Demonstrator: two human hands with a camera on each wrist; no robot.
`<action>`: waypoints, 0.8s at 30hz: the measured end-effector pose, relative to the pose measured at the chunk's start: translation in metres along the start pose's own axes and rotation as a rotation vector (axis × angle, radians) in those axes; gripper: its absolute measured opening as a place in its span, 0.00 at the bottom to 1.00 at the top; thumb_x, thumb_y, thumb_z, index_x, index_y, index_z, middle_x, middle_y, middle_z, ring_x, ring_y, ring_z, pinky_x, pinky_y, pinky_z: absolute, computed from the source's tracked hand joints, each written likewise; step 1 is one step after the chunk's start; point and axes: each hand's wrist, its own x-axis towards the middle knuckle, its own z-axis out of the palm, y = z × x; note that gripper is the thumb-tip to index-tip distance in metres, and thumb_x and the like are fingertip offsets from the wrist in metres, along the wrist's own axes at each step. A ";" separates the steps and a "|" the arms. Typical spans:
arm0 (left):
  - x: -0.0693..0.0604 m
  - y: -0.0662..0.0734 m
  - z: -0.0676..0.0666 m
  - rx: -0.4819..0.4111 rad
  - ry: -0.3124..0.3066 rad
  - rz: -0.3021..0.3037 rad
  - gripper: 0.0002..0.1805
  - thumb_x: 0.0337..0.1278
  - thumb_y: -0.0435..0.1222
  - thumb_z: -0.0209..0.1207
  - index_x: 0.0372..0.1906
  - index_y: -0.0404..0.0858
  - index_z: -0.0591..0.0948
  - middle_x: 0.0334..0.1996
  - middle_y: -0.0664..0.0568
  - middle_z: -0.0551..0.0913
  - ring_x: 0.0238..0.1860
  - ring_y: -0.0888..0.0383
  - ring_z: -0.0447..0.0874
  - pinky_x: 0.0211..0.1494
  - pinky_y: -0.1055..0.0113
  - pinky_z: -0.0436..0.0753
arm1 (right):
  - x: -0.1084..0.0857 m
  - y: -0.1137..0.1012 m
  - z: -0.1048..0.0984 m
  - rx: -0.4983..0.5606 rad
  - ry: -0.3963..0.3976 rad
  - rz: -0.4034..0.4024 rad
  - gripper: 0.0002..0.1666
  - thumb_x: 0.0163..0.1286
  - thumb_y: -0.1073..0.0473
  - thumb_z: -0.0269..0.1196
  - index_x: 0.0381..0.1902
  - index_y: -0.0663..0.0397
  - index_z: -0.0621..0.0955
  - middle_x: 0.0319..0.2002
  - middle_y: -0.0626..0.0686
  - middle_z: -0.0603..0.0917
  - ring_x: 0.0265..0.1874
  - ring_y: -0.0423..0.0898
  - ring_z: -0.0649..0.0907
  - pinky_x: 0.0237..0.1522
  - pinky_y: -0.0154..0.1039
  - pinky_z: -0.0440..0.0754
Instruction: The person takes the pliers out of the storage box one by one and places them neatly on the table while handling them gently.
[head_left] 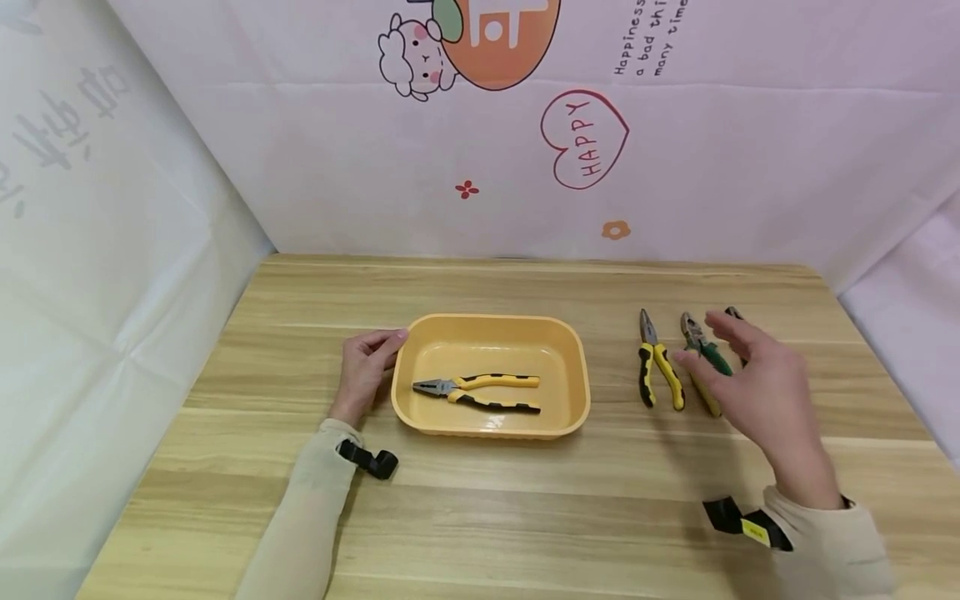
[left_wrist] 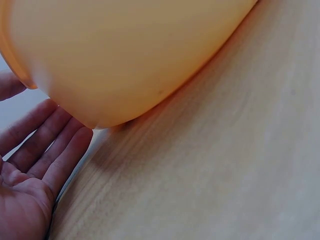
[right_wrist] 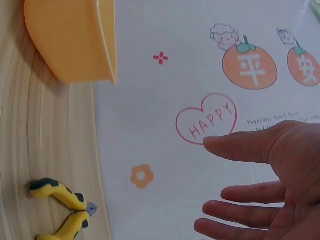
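Observation:
A yellow plastic tray (head_left: 491,329) stands on the wooden table, holding combination pliers (head_left: 491,392) with yellow-and-black handles. My left hand (head_left: 365,371) rests against its left side; in the left wrist view the fingers (left_wrist: 67,157) lie straight by the outer wall and the thumb touches the rim. My right hand (head_left: 768,387) hovers over the right side, fingers spread, holding nothing. Near it lie yellow-and-black long-nose pliers (head_left: 658,360), their handles also in the right wrist view. Green-handled pliers (head_left: 716,358) are partly covered by the hand, as is another dark-tipped tool (head_left: 733,313).
A white cloth printed with a heart (head_left: 585,140) and small flowers hangs behind the table's back edge. More white cloth (head_left: 112,250) hangs at the left. Black straps with small devices (head_left: 367,458) sit on both wrists.

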 end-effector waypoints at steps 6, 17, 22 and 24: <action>0.000 0.001 0.000 0.008 0.000 -0.006 0.19 0.67 0.33 0.64 0.48 0.17 0.81 0.37 0.52 0.89 0.37 0.59 0.90 0.44 0.64 0.89 | -0.004 -0.011 0.004 0.046 -0.021 -0.013 0.40 0.64 0.51 0.75 0.68 0.62 0.75 0.60 0.67 0.81 0.56 0.71 0.80 0.50 0.66 0.79; 0.000 0.000 -0.001 0.008 -0.004 -0.007 0.18 0.67 0.32 0.64 0.48 0.17 0.82 0.39 0.49 0.89 0.37 0.59 0.90 0.44 0.64 0.90 | -0.013 -0.030 0.017 0.109 -0.026 -0.116 0.38 0.58 0.54 0.79 0.65 0.55 0.80 0.58 0.61 0.83 0.55 0.62 0.82 0.52 0.39 0.82; 0.000 0.000 -0.001 0.011 -0.003 -0.008 0.18 0.67 0.33 0.64 0.48 0.17 0.82 0.39 0.48 0.89 0.37 0.58 0.90 0.44 0.64 0.90 | -0.014 -0.037 0.022 0.137 -0.033 -0.174 0.37 0.57 0.57 0.79 0.64 0.54 0.81 0.57 0.60 0.84 0.53 0.59 0.83 0.53 0.29 0.79; 0.000 0.000 -0.001 0.012 -0.002 -0.009 0.18 0.67 0.33 0.64 0.48 0.17 0.82 0.39 0.47 0.89 0.37 0.58 0.90 0.43 0.64 0.90 | -0.015 -0.039 0.024 0.140 -0.036 -0.193 0.37 0.57 0.57 0.79 0.64 0.54 0.80 0.57 0.59 0.84 0.54 0.59 0.84 0.53 0.29 0.80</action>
